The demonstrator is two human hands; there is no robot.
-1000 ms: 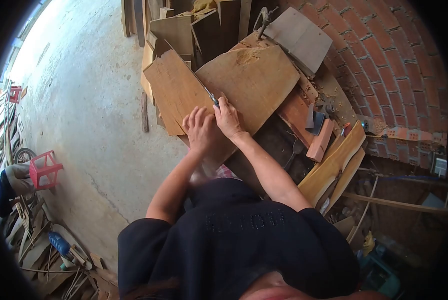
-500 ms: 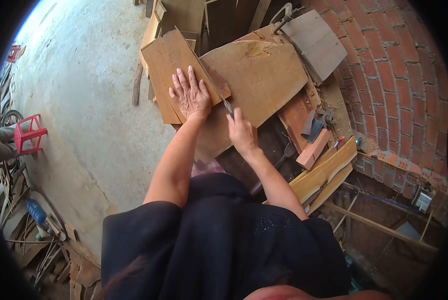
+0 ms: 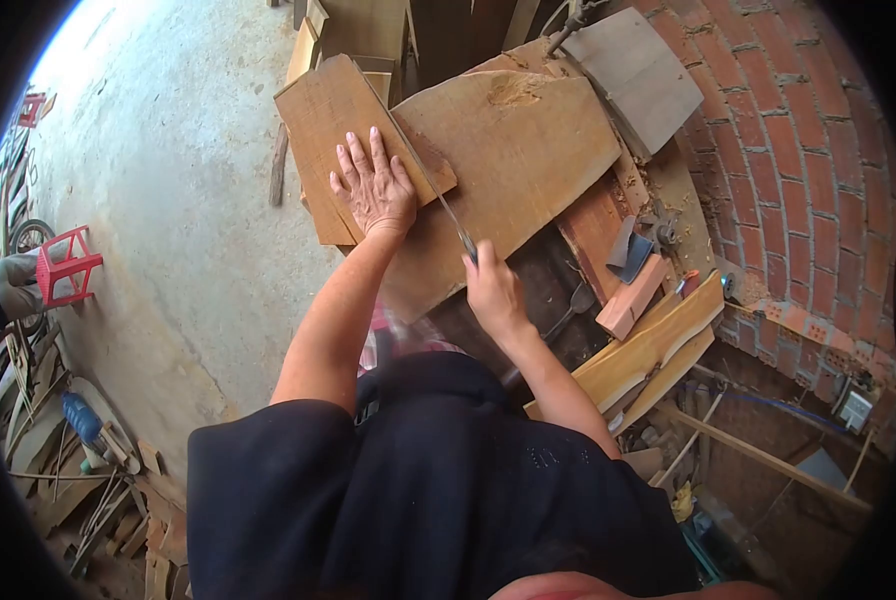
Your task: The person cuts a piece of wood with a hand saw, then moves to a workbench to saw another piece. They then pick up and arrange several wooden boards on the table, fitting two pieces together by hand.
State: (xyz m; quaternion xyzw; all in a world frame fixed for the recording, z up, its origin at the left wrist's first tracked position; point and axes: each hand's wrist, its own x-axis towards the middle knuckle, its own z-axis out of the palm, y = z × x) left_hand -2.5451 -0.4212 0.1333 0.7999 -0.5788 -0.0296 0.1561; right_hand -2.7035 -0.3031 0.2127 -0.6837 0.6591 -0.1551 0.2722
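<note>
My left hand [image 3: 375, 192] lies flat on a brown wooden board [image 3: 313, 125], fingers spread, pressing on its top face. My right hand [image 3: 495, 295] is closed around the dark handle of a hand saw [image 3: 454, 217]. The saw's thin blade shows nearly edge-on and runs along the right edge of that board; its teeth cannot be made out. Beneath the board lies a wide wooden slab [image 3: 538, 140]. A smaller wood piece [image 3: 436, 168] sticks out from under the board beside the blade.
On the right are a reddish wood block [image 3: 632, 298], a folded dark sheet [image 3: 629, 252], yellowish planks [image 3: 658, 335] and a brick wall [image 3: 798, 150]. A grey board [image 3: 638, 80] sits by a clamp. At left, a red stool [image 3: 66, 265] stands near a seated person's leg.
My right hand has pulled the saw back toward my body, so less blade reaches along the board's edge. My left hand stays flat on the board. The view has shifted slightly.
</note>
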